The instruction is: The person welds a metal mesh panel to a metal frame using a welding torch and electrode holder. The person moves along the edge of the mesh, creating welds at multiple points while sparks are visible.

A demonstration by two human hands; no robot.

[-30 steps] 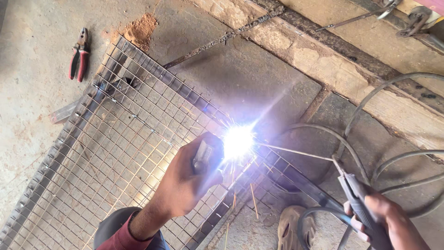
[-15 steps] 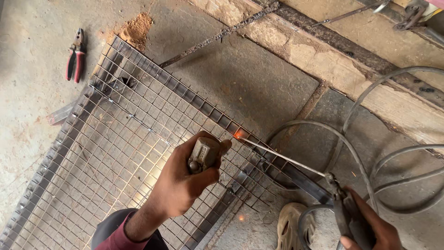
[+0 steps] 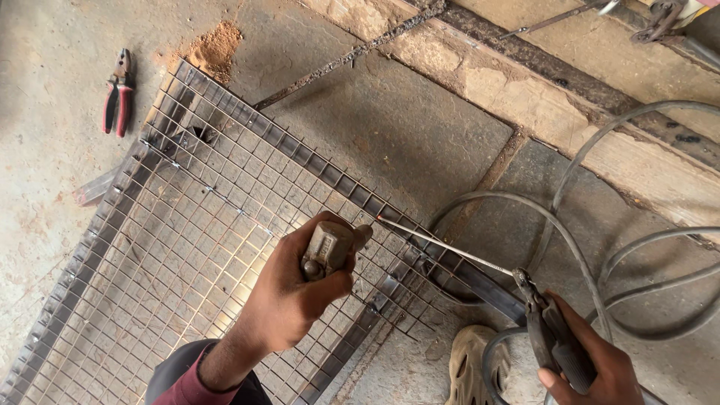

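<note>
- The wire mesh panel (image 3: 172, 255) lies flat on the concrete floor (image 3: 420, 135), set in a steel bar frame (image 3: 300, 154) that runs around its edges.
- No arc burns at this moment; the welding rod (image 3: 442, 244) rests with its tip just at the frame's far bar, close to the left hand (image 3: 304, 289).
- Judging from how things lie, the work is partway: small tack marks show along a line across the mesh and near the top corner, while long stretches of mesh-to-frame edge look unjoined. How many joints remain I cannot tell.
- The left hand is closed around a small grey metal block (image 3: 326, 247), pressing it down on the mesh just beside the rod tip; the forearm comes up from the lower edge, in a dark red sleeve.
- The right hand (image 3: 592, 367), at the lower right, grips the electrode holder (image 3: 547, 330), fingers wrapped round its handle, and the rod slants up-left from its clamp.
- Grey welding cables (image 3: 585, 225) loop over the floor near the right hand.
- A beige shoe (image 3: 469, 364) shows between the two hands.
- Red-handled pliers (image 3: 118, 94) lie well apart at the upper left, near a small heap of orange dust (image 3: 214, 49).
</note>
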